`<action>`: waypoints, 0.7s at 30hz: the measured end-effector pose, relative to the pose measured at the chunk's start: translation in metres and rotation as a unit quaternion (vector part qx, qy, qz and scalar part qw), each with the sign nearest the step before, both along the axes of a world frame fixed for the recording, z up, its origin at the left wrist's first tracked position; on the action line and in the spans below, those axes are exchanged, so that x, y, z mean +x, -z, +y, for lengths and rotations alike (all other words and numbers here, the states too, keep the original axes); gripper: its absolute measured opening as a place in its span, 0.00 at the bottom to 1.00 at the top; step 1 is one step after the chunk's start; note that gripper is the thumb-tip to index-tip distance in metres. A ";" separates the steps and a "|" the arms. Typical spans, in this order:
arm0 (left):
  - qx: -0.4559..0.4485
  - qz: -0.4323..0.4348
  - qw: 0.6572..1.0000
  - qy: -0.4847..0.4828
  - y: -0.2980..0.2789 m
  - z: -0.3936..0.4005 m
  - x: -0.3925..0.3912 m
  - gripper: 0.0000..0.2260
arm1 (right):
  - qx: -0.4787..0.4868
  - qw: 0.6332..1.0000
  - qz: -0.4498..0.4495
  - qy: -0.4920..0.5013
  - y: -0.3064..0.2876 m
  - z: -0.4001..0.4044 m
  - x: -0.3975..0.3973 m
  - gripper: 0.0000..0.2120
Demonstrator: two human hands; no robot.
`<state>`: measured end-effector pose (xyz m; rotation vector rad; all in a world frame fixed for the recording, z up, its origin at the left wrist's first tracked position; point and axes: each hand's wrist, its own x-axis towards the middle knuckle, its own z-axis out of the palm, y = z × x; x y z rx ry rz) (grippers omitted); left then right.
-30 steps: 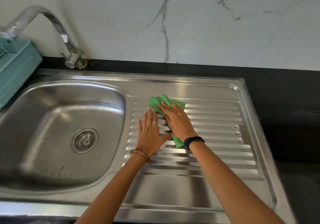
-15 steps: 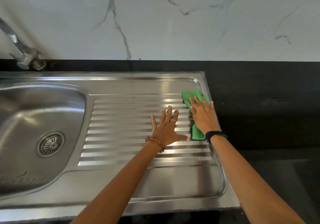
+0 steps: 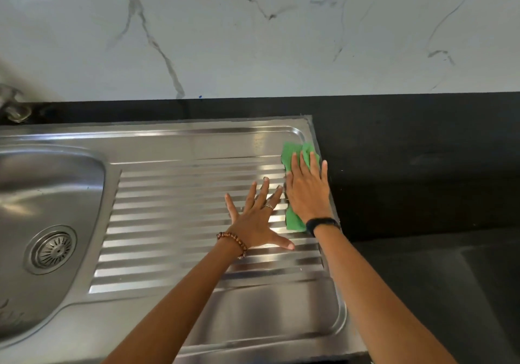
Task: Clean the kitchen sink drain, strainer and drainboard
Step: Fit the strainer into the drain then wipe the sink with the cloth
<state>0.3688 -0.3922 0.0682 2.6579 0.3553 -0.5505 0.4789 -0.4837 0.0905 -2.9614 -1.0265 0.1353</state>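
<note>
The left hand point(image 3: 257, 223) lies flat with fingers spread on the ribbed steel drainboard point(image 3: 183, 223), while the right hand point(image 3: 308, 192) presses flat on a green cloth point(image 3: 292, 152) at the drainboard's far right edge. The strainer point(image 3: 52, 249) sits in the sink basin point(image 3: 42, 189) at left; beyond, a black desk point(image 3: 408, 152) meets a veined white marble wall point(image 3: 281, 40), with no readable writing.

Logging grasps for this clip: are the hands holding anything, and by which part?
Nothing is gripped. The right hand lies flat, fingers spread, on the middle of the green cloth, pressing it to the drainboard. The left hand rests bare on the ridges.
</note>
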 end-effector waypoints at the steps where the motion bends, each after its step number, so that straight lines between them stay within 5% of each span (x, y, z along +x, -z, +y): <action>1: -0.001 -0.001 1.000 0.001 0.002 0.000 0.000 0.54 | 0.005 1.000 0.002 0.001 0.000 0.010 0.012 0.25; 7: -0.011 -0.003 1.000 -0.003 0.001 0.001 0.001 0.55 | -0.001 1.000 -0.004 -0.019 0.002 0.032 0.039 0.25; 14: -0.006 0.007 1.000 -0.025 -0.008 -0.002 0.000 0.61 | 0.009 0.999 0.000 -0.049 0.002 -0.019 -0.016 0.25; 21: -0.021 -0.054 0.998 -0.031 -0.012 0.006 -0.022 0.53 | -0.008 1.000 -0.009 -0.026 0.000 -0.032 -0.040 0.25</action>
